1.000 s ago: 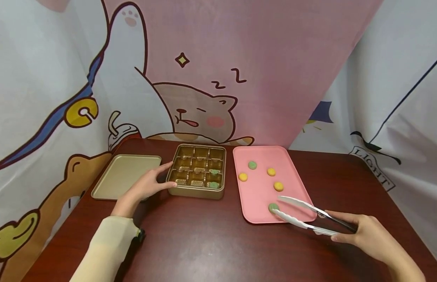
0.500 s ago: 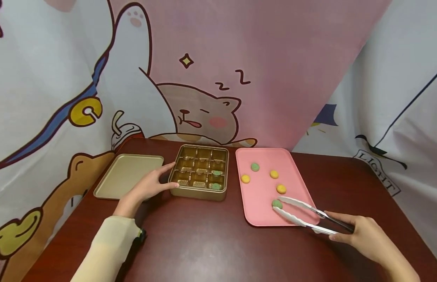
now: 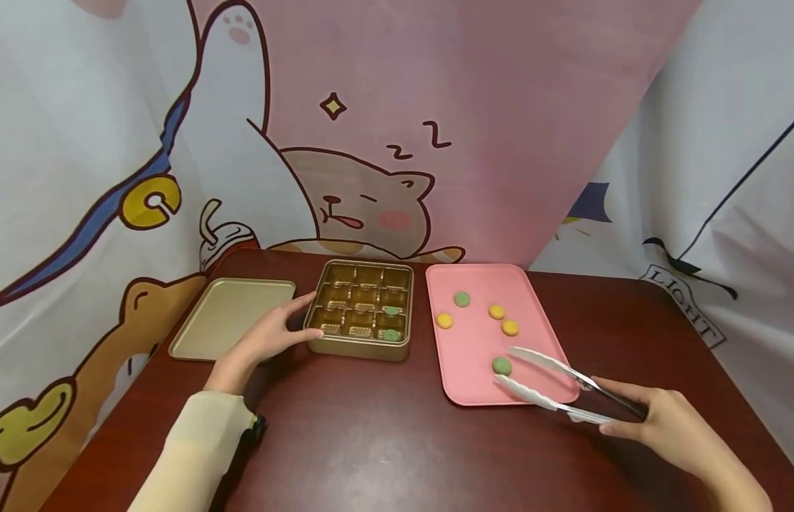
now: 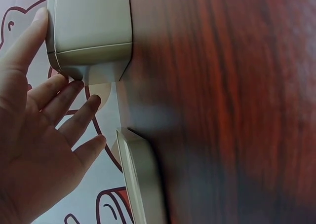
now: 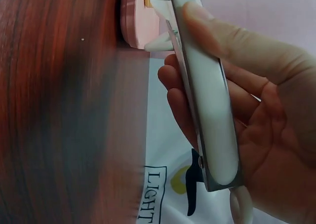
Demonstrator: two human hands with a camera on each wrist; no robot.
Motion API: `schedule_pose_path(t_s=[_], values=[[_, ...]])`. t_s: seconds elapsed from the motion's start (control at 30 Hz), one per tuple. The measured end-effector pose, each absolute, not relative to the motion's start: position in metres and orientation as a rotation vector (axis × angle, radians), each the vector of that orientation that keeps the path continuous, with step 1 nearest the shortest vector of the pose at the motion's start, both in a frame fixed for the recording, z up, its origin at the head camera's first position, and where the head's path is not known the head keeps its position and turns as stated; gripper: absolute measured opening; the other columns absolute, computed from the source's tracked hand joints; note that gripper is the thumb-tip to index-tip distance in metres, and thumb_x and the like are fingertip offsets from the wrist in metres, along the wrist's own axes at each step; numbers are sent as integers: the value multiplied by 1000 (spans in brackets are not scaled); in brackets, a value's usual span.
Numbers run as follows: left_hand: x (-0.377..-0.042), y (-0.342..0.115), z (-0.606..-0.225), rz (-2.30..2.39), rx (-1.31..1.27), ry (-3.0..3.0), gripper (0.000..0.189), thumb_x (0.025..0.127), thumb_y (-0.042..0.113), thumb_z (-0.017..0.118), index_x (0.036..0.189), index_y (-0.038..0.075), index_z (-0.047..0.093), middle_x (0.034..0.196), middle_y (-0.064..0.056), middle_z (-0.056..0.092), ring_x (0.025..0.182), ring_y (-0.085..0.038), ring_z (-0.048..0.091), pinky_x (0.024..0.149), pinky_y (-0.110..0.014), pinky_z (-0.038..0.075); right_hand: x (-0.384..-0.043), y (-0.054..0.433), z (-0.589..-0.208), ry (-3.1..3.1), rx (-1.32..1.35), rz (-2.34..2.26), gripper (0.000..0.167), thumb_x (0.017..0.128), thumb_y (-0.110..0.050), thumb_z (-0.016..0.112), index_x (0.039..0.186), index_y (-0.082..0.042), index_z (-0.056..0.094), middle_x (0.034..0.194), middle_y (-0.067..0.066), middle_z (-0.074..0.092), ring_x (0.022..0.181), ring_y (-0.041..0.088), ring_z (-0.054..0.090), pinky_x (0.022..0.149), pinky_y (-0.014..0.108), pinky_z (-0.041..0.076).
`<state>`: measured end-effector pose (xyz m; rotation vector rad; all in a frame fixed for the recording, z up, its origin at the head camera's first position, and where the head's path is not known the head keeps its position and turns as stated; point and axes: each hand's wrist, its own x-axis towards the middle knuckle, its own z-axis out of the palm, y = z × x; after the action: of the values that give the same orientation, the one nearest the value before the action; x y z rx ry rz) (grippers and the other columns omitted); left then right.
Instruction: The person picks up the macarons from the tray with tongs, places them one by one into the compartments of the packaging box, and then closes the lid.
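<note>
My left hand (image 3: pixel 265 334) rests against the left side of a gold box (image 3: pixel 358 347). Its thumb lies at the front rim, and in the left wrist view the relaxed fingers (image 4: pixel 74 123) touch the box's side and corner. Several compartments divide the box; two at the right hold green round pieces like macarons (image 3: pixel 391 336). In my right hand (image 3: pixel 674 430) are white-tipped metal tongs (image 3: pixel 582 412), gripped by the handles, their arms spread over a pink tray (image 3: pixel 463 384). Between their tips lies a green round piece (image 3: pixel 502 365), with gaps visible on both sides.
Farther back on the tray lie another green piece (image 3: pixel 461 299) and yellow ones (image 3: pixel 510 328). A flat gold lid (image 3: pixel 243 313) lies left of the box. Printed cloth (image 3: pixel 486 142) hangs behind the dark wooden table (image 3: pixel 371 434).
The near green piece slid slightly back and right, then came to lie between the tong tips. The tongs have spread wider; the nearest yellow piece has shifted back. My left hand stays put.
</note>
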<state>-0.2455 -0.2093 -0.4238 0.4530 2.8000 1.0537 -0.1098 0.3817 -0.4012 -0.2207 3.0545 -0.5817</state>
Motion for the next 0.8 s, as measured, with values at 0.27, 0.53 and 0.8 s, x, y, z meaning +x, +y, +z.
schedule_pose_path(t_s=[0.27, 0.53, 0.8], values=[[-240, -208, -430, 1068, 454, 2791, 86, 88, 41, 75, 157, 10, 33, 159, -21, 35, 146, -46, 33, 114, -65, 30, -106, 382, -406, 3072, -209, -544, 62, 69, -41, 88, 122, -13, 73, 95, 5, 74, 74, 0, 49, 63, 22, 39], [-241, -208, -429, 1094, 446, 2785, 85, 89, 38, 75, 157, 11, 32, 160, -20, 35, 147, -45, 32, 115, -65, 29, -107, 380, -412, 3128, -216, -573, 59, 68, -39, 89, 120, -14, 74, 92, 4, 75, 70, 0, 47, 61, 22, 38], [-243, -209, -423, 1074, 435, 2791, 86, 88, 40, 75, 157, 11, 33, 160, -19, 35, 147, -44, 31, 116, -64, 28, -109, 381, -414, 3185, -208, -584, 59, 69, -40, 89, 120, -15, 74, 94, 9, 76, 72, -4, 49, 61, 23, 40]])
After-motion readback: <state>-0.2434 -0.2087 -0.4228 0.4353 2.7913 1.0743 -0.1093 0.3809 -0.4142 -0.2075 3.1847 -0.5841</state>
